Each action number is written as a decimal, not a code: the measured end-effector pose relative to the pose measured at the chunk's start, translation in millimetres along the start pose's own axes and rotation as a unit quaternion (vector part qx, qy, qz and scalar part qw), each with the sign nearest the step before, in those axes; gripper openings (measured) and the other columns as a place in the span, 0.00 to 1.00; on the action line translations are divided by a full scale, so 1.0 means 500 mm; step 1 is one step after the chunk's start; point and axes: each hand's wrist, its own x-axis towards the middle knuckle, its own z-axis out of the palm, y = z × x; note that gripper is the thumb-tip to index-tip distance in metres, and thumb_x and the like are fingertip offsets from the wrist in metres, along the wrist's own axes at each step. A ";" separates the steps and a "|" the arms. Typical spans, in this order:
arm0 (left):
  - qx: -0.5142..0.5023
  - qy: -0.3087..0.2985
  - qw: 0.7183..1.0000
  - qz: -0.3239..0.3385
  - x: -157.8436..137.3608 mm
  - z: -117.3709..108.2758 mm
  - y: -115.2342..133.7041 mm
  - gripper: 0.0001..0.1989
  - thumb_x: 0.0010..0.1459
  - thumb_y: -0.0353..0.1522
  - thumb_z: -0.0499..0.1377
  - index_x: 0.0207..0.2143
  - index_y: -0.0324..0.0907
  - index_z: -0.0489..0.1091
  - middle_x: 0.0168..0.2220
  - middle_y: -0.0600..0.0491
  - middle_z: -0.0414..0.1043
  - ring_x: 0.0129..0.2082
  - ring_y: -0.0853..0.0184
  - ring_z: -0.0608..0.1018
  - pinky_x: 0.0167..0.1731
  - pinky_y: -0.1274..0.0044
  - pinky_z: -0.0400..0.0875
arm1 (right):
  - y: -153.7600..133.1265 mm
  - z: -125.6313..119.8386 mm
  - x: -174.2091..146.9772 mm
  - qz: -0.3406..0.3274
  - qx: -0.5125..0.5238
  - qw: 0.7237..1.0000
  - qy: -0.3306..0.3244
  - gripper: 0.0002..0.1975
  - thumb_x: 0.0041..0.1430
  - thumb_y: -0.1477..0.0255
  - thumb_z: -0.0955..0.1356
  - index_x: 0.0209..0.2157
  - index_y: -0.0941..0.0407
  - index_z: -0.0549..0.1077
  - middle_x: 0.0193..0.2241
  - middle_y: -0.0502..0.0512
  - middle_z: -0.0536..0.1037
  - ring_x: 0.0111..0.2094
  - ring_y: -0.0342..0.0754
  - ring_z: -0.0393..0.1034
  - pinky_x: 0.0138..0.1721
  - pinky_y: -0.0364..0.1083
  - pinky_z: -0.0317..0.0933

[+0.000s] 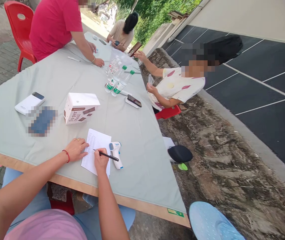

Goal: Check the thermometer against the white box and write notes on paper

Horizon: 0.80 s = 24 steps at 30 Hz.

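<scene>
A black pen [109, 155] is gripped in my right hand [100, 161], its tip on a white sheet of paper [99, 138] with lines of small writing that I cannot read. My left hand [76, 149] lies flat on the table, fingers stretched out and their tips at the paper's left edge. Just right of the paper lies a white and blue infrared thermometer [116, 154]. Beyond the paper stands a white and brown "Super Meal" box [80, 108].
The table [142, 160] has a grey-green cloth. On it are a white power bank [30, 103], a blurred dark item [42, 121], water bottles [119, 83] and a phone [134, 100]. Other people sit or lean at the far sides. A light-blue cap [212, 221] shows at lower right.
</scene>
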 end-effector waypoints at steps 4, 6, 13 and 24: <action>0.004 0.000 1.000 0.001 0.001 -0.001 0.001 0.16 0.61 0.39 0.56 0.49 0.42 0.68 0.44 0.46 0.70 0.44 0.57 0.72 0.42 0.67 0.62 | 0.001 0.000 0.000 0.011 -0.002 1.000 -0.007 0.08 0.50 0.65 0.63 0.24 0.53 0.63 0.20 0.45 0.65 0.24 0.44 0.59 0.29 0.45 0.56; 0.006 0.001 1.000 0.002 0.001 -0.002 0.001 0.16 0.61 0.39 0.56 0.49 0.42 0.68 0.45 0.46 0.70 0.44 0.57 0.72 0.42 0.67 0.62 | 0.000 0.000 0.000 0.011 -0.006 1.000 -0.008 0.08 0.50 0.65 0.63 0.23 0.53 0.63 0.19 0.45 0.65 0.24 0.44 0.59 0.29 0.45 0.56; 0.004 -0.002 1.000 0.001 0.001 -0.003 0.002 0.16 0.61 0.39 0.57 0.49 0.42 0.68 0.45 0.45 0.70 0.44 0.57 0.72 0.43 0.67 0.62 | -0.001 -0.001 0.002 0.006 -0.007 1.000 -0.001 0.07 0.50 0.65 0.63 0.24 0.53 0.63 0.19 0.45 0.65 0.24 0.44 0.59 0.29 0.44 0.56; -0.008 0.008 1.000 0.005 0.000 0.001 0.000 0.16 0.61 0.39 0.56 0.48 0.41 0.69 0.44 0.45 0.70 0.44 0.56 0.72 0.42 0.66 0.63 | 0.003 -0.001 0.002 -0.001 -0.014 1.000 0.012 0.08 0.51 0.65 0.62 0.24 0.53 0.63 0.19 0.45 0.65 0.24 0.44 0.59 0.29 0.44 0.56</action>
